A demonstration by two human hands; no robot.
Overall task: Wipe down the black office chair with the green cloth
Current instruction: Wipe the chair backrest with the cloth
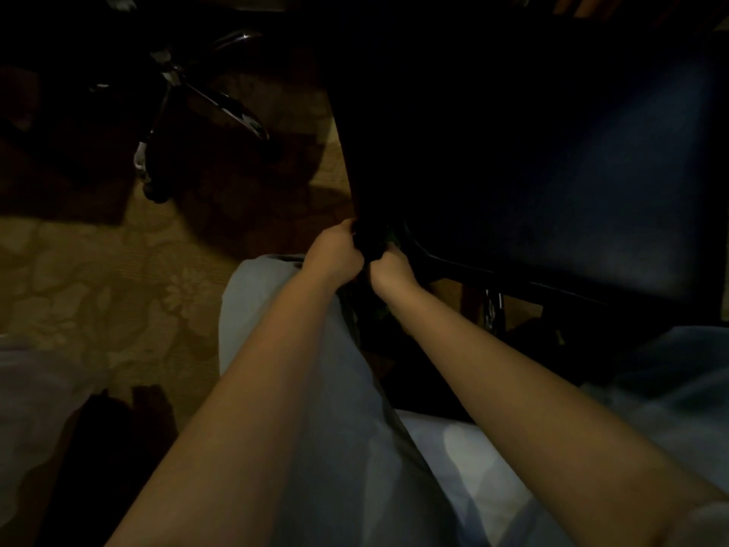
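Your left hand [335, 250] and right hand [392, 270] are fisted side by side at the near corner of the black office chair [552, 171], pinching the bunched green cloth [391, 238], which is mostly lost in shadow. Left of the chair, a chrome wheeled base [221, 104] stands on patterned carpet [98, 270]. Your pale-trousered knee [268, 302] sits just below that corner.

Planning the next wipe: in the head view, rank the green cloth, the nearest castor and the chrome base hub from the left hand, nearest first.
1. green cloth, directly right of the left hand.
2. castor, on the carpet, up and left.
3. chrome base hub, farther up left, beyond the castor.
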